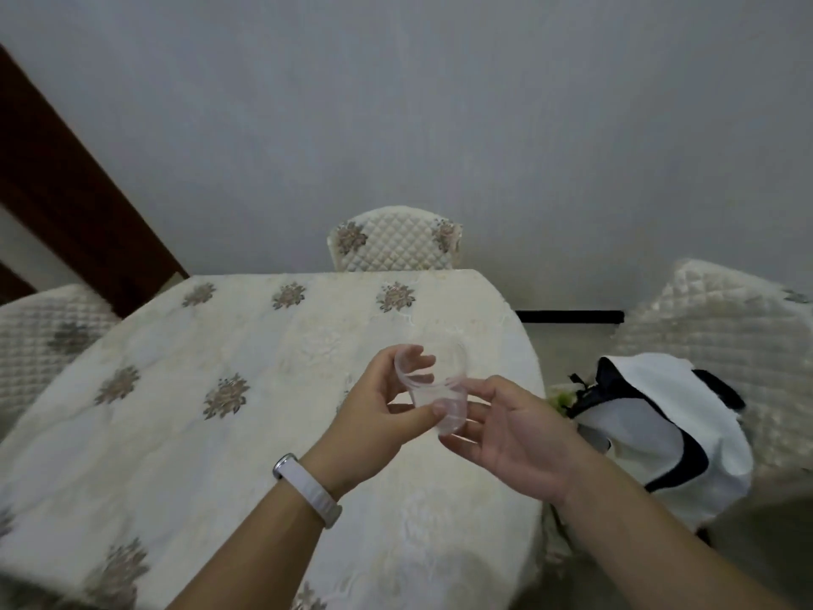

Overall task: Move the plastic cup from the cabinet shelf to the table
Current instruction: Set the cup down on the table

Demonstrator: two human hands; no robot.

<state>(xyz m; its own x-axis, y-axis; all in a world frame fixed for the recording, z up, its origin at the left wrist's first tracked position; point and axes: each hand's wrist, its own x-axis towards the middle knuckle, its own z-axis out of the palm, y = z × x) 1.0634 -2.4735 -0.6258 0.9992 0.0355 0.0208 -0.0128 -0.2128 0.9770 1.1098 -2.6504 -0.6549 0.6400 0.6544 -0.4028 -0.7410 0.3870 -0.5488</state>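
Observation:
A clear plastic cup [433,385] hangs tilted in the air above the right part of the table [198,389], its mouth turned up and away from me. My left hand [378,411], with a pale watch band on the wrist, pinches the cup between thumb and fingers. My right hand [514,438] holds the cup's lower end with its fingertips, palm turned up. The table wears a cream quilted cloth with brown flower motifs. The cabinet is out of view.
A quilted chair [396,239] stands behind the table, another chair [44,328] at the left. On the right a third chair [739,328] carries a white and dark bag [660,424]. A dark wooden frame [75,200] rises at the left against the grey wall.

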